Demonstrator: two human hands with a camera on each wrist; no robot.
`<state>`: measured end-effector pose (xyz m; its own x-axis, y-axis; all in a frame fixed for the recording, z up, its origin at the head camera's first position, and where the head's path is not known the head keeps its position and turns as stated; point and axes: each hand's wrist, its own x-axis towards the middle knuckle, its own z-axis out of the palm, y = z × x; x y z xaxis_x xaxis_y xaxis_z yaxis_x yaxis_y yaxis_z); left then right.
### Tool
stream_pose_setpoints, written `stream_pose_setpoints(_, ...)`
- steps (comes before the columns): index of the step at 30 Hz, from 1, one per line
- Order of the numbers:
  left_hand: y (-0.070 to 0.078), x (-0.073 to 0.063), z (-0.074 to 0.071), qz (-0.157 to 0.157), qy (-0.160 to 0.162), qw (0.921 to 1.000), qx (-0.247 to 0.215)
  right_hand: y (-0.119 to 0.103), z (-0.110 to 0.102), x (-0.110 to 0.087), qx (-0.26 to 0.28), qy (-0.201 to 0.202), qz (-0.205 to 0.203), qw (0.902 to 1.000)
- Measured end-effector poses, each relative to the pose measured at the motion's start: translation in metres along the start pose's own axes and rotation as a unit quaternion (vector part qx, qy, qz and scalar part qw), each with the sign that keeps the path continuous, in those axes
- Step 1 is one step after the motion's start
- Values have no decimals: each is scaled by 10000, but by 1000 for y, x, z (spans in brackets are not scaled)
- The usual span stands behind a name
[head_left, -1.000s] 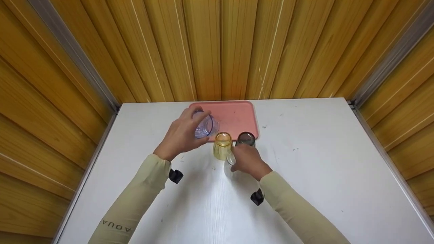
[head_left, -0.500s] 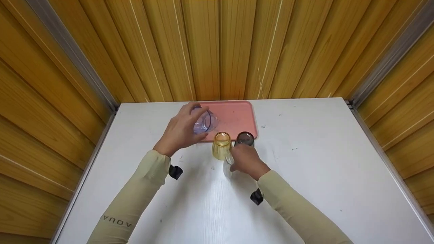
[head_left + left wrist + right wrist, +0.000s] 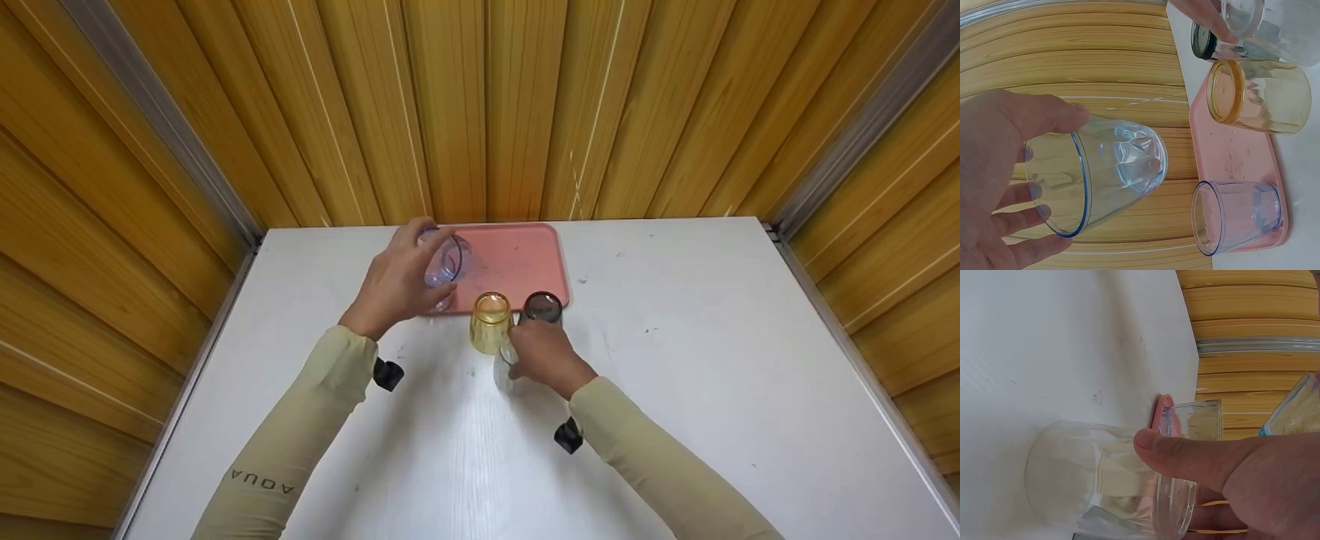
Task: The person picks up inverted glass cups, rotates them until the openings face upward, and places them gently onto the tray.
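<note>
In the head view my left hand point(image 3: 396, 281) grips a clear glass with a blue rim near its mouth. The left wrist view shows this glass point(image 3: 1123, 163) mouth up, raised above the pink tray point(image 3: 521, 255). A second blue-rimmed glass point(image 3: 1241, 216) stands upright on the tray's left part. Thumb and fingers of my right hand point(image 3: 549, 356) hold a colourless glass point(image 3: 505, 369) near its upturned base; its mouth faces the table. Close beside it are an upside-down yellow glass point(image 3: 491, 330) and an upside-down dark grey glass point(image 3: 543, 306), partly hidden by the right hand.
The white table point(image 3: 675, 360) extends around the tray. Behind it and at both sides rise wood-patterned walls point(image 3: 517, 112). Metal posts point(image 3: 870, 127) stand at the back corners.
My left hand has lifted its glass slightly and moved it away and to the left. Part of the glass on the tray now shows beneath it. The right hand stays in place.
</note>
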<state>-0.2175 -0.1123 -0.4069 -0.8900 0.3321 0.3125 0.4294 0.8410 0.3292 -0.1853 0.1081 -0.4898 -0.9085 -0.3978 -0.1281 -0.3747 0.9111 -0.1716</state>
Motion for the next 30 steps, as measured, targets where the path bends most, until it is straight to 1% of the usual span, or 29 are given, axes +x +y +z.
stream_pose_setpoints(6, 0, 4, -1, 124, 69, 9999, 96, -1, -2, -1, -90, -18, -102, 9999)
stream_pose_setpoints(12, -2, 9, -3, 232, 86, 9996, 139, -3, -5, 0, -9, -209, 39, 9998)
stream_pose_setpoints(15, -3, 11, -4, 161, 71, 9998, 129, -4, -6, 1, 0, -239, 71, 9997)
stream_pose_setpoints(19, -3, 14, -5, -24, -4, 9999, 111, -3, -6, 1, -82, -236, 52, 9997)
stream_pose_setpoints(23, -4, 16, -5, -101, -15, 9999, 81, -3, -6, 2, -154, -255, 26, 9996)
stream_pose_setpoints(30, -6, 20, -4, -214, -28, 9998, -13, -3, -7, 2, -64, -334, 54, 9994)
